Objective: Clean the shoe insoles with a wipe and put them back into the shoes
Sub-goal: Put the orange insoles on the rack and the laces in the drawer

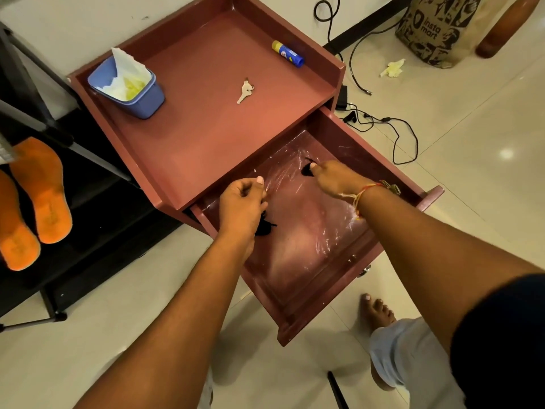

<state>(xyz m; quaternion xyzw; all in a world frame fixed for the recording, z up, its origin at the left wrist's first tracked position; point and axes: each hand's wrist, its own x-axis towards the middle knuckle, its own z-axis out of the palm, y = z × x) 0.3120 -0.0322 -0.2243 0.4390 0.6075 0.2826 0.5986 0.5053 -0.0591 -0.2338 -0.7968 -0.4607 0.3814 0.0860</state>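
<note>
- The two orange insoles (pixel 41 190) lie side by side on the black shelf (pixel 97 231) at the left. They are out of the shoes and well apart from both hands. I judge that they are laid flat there to wait for the cleaning. No shoe is in view.
- The blue tub (pixel 141 98) stands in the back left corner of the red desk (pixel 206 122). A white wipe (pixel 126 69) stands up out of it, so one sheet is easy to pull. No hand touches it.
- Both hands are inside the open drawer (pixel 324 302) of the desk, whose floor is covered with a clear, wrinkled film.
- The left hand (pixel 240 202) has its fingers curled around a dark bundle (pixel 265 227), which sticks out below the palm. What it is I cannot tell.
- The right hand (pixel 333 175), with a thread band at the wrist, pinches a small black piece (pixel 306 169) between thumb and fingers, close to the drawer floor. It looks like a grip for lifting a light, loose thing.
- My judgement: the hands are gathering small things from the drawer, and the wiping is not yet begun. To go on, at least one hand must let go and reach for the tub.
- A key (pixel 244 91) and a glue stick (pixel 287 53) lie loose on the desk.
</note>
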